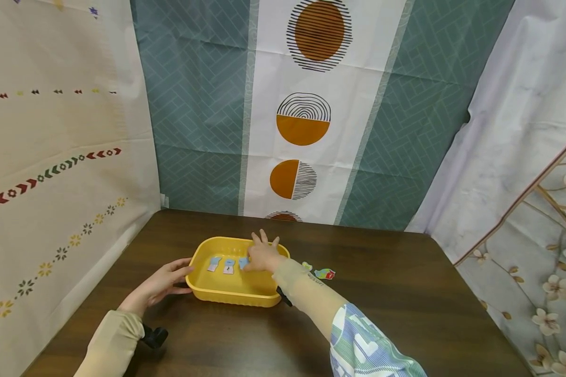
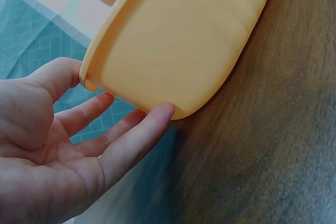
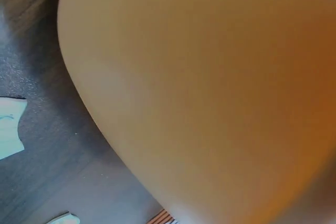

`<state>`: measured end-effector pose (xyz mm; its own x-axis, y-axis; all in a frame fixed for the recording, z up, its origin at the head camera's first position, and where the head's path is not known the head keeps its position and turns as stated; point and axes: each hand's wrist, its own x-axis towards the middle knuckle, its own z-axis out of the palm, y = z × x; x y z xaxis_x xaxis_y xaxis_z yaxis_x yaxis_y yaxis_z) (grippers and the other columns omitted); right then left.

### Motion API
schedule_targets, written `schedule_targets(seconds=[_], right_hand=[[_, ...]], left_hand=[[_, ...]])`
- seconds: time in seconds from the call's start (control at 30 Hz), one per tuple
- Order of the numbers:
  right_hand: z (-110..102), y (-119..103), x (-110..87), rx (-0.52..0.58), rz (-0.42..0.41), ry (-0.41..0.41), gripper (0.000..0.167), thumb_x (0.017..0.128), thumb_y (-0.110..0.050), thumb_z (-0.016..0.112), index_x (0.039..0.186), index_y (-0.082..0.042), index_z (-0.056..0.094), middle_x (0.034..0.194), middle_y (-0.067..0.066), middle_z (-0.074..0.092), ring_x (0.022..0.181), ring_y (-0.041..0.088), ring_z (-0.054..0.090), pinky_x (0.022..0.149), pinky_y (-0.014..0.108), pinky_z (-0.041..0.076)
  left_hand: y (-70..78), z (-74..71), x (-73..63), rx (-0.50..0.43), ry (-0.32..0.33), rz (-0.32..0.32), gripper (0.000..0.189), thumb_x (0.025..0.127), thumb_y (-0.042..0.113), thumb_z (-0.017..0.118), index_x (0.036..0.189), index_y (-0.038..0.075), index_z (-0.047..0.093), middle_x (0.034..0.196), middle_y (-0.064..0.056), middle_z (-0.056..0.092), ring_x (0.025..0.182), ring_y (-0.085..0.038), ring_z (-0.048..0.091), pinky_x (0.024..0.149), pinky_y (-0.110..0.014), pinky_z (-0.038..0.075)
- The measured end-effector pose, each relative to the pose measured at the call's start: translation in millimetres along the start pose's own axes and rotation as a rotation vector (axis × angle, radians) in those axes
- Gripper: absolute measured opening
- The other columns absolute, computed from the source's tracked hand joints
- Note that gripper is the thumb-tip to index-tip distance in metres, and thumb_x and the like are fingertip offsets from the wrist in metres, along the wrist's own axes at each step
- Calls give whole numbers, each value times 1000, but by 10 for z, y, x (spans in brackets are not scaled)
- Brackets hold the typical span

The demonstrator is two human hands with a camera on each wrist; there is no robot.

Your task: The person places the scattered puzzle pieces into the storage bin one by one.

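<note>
A yellow plastic tray [image 1: 231, 298] stands on the dark wooden table. At its left end my left hand [image 1: 167, 280] holds it; in the left wrist view the thumb is at the rim and the fingertips [image 2: 164, 112] touch the outer wall. My right hand [image 1: 263, 256] reaches over the tray's right part with several fingers spread. Its thumb side is right at a blue-and-pink paper piece [image 1: 243, 263], which it partly covers. Two similar pieces, a left one [image 1: 214, 263] and a middle one [image 1: 229, 266], lie in a row beside it. The right wrist view shows mostly the tray's outer wall [image 3: 173, 87].
Right of the tray, a green-and-red cutout [image 1: 325, 274] and a smaller greenish cutout [image 1: 307, 266] lie on the table [image 1: 405, 303], partly beside my right forearm. Patterned cloths hang behind the table and along both sides.
</note>
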<state>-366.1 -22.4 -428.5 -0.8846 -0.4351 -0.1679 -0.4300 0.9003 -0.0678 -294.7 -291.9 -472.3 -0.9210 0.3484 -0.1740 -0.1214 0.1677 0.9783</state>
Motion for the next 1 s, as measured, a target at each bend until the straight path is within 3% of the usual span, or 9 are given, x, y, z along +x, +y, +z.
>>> schedule_targets(seconds=[0.67, 1.0], right_hand=[[116, 34, -39, 59, -15, 45, 36, 87, -43, 72, 112, -17, 72, 164, 8, 15, 152, 34, 3, 115, 72, 13], [153, 31, -29, 55, -2, 59, 49, 87, -47, 71, 126, -17, 67, 165, 6, 12, 152, 33, 3, 116, 70, 11]], left_hand=[[-6, -8, 16, 9, 8, -7, 67, 106, 26, 44, 151, -12, 12, 146, -39, 28, 110, -24, 62, 90, -44, 58], [1, -4, 17, 4, 19, -16, 67, 106, 25, 44, 152, -11, 12, 146, -38, 28, 111, -25, 62, 90, -44, 57]])
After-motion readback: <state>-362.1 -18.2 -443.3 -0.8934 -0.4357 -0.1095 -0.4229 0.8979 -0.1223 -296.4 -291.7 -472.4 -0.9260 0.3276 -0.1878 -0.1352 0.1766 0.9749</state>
